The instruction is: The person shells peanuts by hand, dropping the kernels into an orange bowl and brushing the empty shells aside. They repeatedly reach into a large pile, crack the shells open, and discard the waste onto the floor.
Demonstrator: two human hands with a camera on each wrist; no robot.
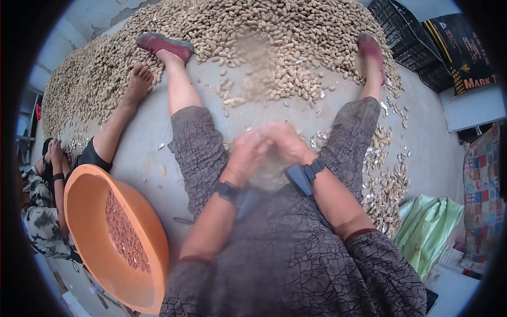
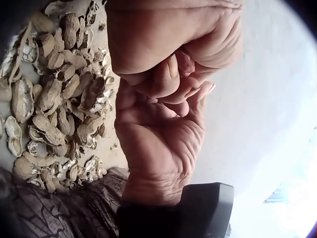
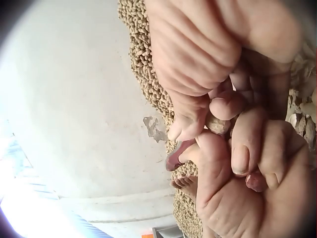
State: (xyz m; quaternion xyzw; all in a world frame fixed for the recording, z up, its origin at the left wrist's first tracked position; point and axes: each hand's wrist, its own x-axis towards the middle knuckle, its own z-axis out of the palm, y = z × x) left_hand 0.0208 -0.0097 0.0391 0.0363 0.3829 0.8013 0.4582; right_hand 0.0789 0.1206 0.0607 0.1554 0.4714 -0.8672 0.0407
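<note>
My two hands meet over the floor between my legs. The left hand curls its fingers round a reddish peanut kernel, which also peeks out of the fist in the left wrist view. Between the fingertips of both hands sits a peanut in its tan shell, mostly covered by fingers. My right hand pinches this peanut, its thumb and finger close against the left fingertips. Below the hands, a pile of broken peanut shells lies by my trouser leg.
A large heap of unshelled peanuts spreads ahead. An orange tub with reddish kernels stands at left, beside another person. More shells lie right of my leg, near a green sack and black crate.
</note>
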